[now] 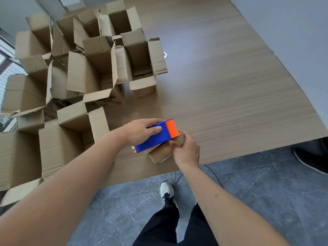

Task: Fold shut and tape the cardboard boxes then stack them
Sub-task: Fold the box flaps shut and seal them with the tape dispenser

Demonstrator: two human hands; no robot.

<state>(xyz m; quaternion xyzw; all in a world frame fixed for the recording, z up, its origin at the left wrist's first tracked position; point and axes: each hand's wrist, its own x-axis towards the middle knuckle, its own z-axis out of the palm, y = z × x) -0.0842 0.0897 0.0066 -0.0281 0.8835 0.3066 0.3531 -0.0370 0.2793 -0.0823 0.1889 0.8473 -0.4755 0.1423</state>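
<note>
I see my left hand (142, 130) gripping a blue and orange tape dispenser (158, 134), fingers curled over its top and thumb on its side. My right hand (185, 150) pinches the brown tape roll (164, 151) under the dispenser's orange end, and the 2 hands sit close together on the tool. It rests near the front edge of the wooden table (230, 86). Left of my left hand and beyond it stands a crowd of open cardboard boxes (99, 68), flaps up and splayed, touching one another; the nearest open box (74, 137) lies just beside my left forearm. Right of my right hand and beyond it the tabletop is bare wood up to its far edge. Below the hands are grey floor tiles (124, 201) and my white shoe (166, 193).
</note>
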